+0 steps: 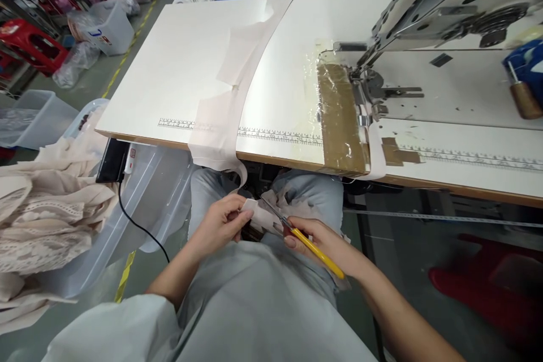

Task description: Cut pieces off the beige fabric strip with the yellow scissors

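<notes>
My left hand (pixel 223 218) is closed in a pinch on a small end of pale pink fabric (pixel 250 205), held above my lap. My right hand (pixel 318 240) is wrapped round yellow-handled thread snips (pixel 316 251), whose thin metal blades point up and left toward that fabric. Beneath the blades, more pale fabric scraps (pixel 292 203) lie across my thighs. A long pale pink fabric piece (pixel 216 130) lies over the white sewing table (pixel 153 68) and hangs off its front edge just beyond my left hand.
A sewing machine (pixel 445 5) stands on the table's right, a pale strip (pixel 376 150) under its foot area. Fabric pieces (pixel 55 209) heap over a clear plastic bin (pixel 106 243) at left. A black cable (pixel 144 229) hangs nearby. A wooden-handled tool (pixel 526 99) sits far right.
</notes>
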A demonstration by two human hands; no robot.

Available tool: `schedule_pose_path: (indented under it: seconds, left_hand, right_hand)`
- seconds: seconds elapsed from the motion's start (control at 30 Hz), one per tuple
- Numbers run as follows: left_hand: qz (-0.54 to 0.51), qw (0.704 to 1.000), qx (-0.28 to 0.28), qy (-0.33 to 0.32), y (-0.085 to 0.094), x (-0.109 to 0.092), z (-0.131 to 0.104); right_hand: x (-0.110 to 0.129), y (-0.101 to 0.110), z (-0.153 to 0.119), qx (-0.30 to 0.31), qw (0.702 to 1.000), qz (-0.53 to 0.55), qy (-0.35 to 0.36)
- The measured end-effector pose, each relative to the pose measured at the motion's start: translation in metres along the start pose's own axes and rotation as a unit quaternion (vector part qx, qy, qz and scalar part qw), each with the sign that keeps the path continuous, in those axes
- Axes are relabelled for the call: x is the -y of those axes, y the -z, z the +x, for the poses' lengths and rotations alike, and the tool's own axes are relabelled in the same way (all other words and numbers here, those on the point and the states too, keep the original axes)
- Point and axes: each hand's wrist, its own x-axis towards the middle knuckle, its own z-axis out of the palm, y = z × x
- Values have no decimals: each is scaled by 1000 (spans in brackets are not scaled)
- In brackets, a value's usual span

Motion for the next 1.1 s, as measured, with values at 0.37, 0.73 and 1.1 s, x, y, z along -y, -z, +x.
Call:
schedule_pose_path:
  seconds: [0.37, 0.73, 1.1]
  left_hand:
    - [-181, 976, 72, 101, 3, 5, 4]
    - [-187, 974, 67, 110, 5, 10, 5]
    - [-188, 973, 74, 110, 5, 12, 4]
  right_hand:
    - [5, 8, 15, 83, 995, -46, -9]
    - [12, 3, 15, -3, 974, -228, 2]
    - [11, -2, 17, -29, 961, -275, 2]
